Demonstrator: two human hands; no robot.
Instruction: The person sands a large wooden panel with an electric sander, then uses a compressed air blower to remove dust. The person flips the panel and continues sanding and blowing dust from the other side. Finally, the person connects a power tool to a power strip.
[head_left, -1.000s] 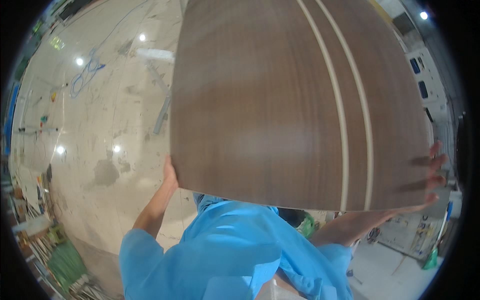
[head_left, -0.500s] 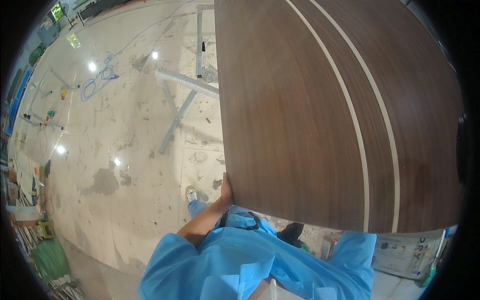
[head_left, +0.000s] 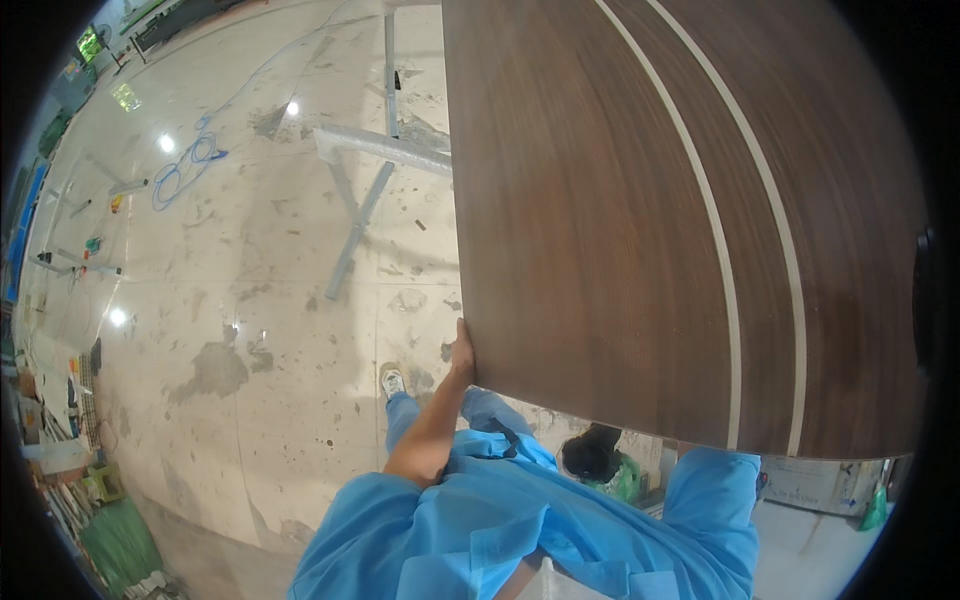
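Note:
A large dark brown wood-grain panel (head_left: 580, 250) with two pale stripes running along it fills the right half of the view. My left hand (head_left: 463, 348) grips its left edge close to the near corner, and the fingers pass partly out of sight beneath it. My right hand is hidden under the panel; only the blue right sleeve (head_left: 712, 485) shows at the near edge. Beyond my left hand, a metal trestle (head_left: 358, 235) has its top bar covered in clear bubble wrap (head_left: 375, 146), which runs up to the panel's left edge.
A blue hose (head_left: 190, 170) lies coiled on the stained pale floor (head_left: 290, 380). More metal stands (head_left: 85, 265) are at the far left. Scraps and a green bundle (head_left: 122, 540) line the near left. Below the panel at right lie a carton (head_left: 810, 485) and a green bag (head_left: 625, 480).
The panel's near left corner has shifted slightly up and right in view, and my left hand with it. My left forearm is more stretched out. The floor view has shifted a little.

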